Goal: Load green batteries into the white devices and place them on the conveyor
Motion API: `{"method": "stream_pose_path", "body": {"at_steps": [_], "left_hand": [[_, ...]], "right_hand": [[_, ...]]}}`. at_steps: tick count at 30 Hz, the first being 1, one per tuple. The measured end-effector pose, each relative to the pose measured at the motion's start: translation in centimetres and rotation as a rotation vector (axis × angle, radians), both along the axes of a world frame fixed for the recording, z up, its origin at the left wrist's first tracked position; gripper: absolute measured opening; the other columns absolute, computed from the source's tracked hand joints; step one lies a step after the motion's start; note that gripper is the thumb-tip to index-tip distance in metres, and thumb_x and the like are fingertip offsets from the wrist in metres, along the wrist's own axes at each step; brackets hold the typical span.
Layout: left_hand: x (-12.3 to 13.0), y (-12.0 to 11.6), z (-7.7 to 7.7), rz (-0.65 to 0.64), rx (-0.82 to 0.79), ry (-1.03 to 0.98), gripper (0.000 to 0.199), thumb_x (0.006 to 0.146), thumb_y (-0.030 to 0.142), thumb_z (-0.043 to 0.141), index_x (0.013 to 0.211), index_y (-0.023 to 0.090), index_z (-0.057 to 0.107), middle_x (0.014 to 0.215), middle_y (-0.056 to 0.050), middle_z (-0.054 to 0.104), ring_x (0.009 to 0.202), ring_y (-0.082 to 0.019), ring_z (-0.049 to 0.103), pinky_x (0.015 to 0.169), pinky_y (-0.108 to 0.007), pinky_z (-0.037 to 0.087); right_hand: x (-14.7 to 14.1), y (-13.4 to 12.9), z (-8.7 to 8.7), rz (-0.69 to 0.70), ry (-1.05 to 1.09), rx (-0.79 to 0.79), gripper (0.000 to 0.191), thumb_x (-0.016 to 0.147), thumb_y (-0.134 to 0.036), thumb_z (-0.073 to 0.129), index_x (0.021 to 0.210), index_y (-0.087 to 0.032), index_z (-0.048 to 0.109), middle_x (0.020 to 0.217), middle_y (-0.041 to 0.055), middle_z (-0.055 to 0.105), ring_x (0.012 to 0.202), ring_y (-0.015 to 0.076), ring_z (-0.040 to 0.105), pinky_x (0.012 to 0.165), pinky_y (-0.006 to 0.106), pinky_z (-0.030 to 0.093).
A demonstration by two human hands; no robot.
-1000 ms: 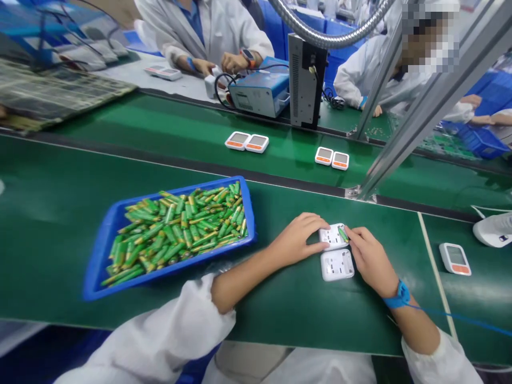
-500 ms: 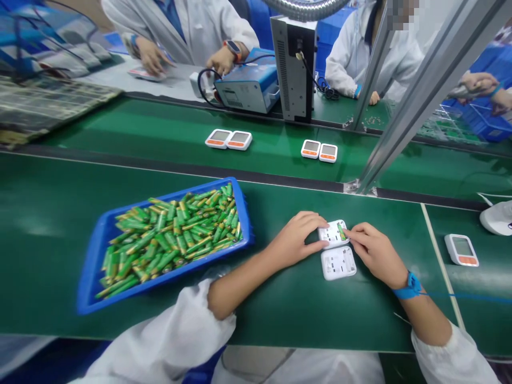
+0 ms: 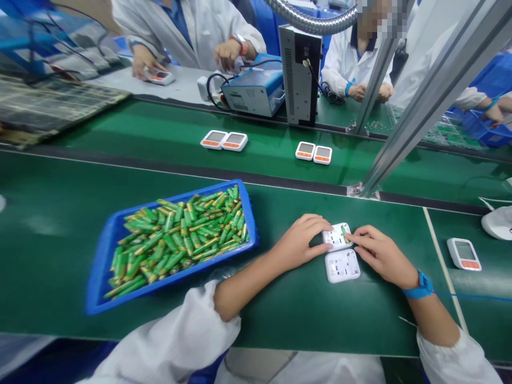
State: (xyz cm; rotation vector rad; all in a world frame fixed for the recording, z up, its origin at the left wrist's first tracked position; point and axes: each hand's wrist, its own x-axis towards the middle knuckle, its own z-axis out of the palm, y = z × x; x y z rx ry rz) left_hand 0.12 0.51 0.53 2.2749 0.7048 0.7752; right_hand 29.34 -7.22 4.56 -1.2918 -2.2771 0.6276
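My left hand (image 3: 302,241) grips the left edge of a white electronic device (image 3: 334,240), which lies back side up with its battery compartment uncovered. A green battery (image 3: 344,233) sits at the right of that compartment. The fingers of my right hand (image 3: 382,258) are on the battery, index finger pressed against it and partly covering it. Just below lies a second white device (image 3: 343,266), also back side up, close to the first. To the left stands a blue tray (image 3: 98,277) heaped with green and gold batteries (image 3: 180,240).
Two pairs of white devices with screens (image 3: 224,141) (image 3: 314,152) lie on the green conveyor (image 3: 160,128) behind. A single device (image 3: 464,254) lies at right. A metal post (image 3: 400,122) rises behind my right hand. Co-workers' hands (image 3: 146,61) work across the line.
My right index finger now covers more of the battery. The devices on the far conveyor have shifted left. Across from me, a co-worker's hand has lifted, and the whole view has shifted slightly.
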Motion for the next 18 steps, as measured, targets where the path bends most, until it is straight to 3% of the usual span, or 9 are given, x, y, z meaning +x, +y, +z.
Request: {"method": "stream_pose_path", "body": {"at_steps": [7,12,18], "left_hand": [[0.2,-0.1,-0.1,0.001,-0.016,0.007,0.033,0.107,0.047,0.074,0.131,0.024,0.071,0.135,-0.01,0.077,0.132,-0.031,0.065,0.122,-0.054,0.049],[0.2,0.0,-0.5,0.021,-0.006,0.022,0.037,0.103,0.046,0.08,0.132,0.025,0.072,0.139,-0.01,0.077,0.136,-0.033,0.063,0.12,-0.055,0.051],[0.1,0.2,-0.2,0.021,-0.023,0.08,0.045,0.1,0.049,0.083,0.135,0.025,0.07,0.139,-0.011,0.076,0.136,-0.034,0.062,0.119,-0.055,0.052]], "right_hand": [[0.2,0.0,-0.4,0.024,-0.046,-0.03,0.056,0.113,-0.016,0.049,0.164,-0.039,0.06,0.125,0.0095,0.065,0.103,0.0217,0.07,0.091,0.038,0.065],[-0.2,0.1,-0.8,0.016,-0.058,-0.043,0.054,0.113,-0.014,0.046,0.159,-0.034,0.066,0.118,0.009,0.062,0.096,0.0205,0.066,0.087,0.036,0.063],[-0.3,0.5,-1.3,-0.178,0.149,-0.107,0.052,0.107,-0.024,0.065,0.158,-0.029,0.067,0.11,0.0051,0.067,0.083,0.0166,0.065,0.083,0.034,0.062]]}}
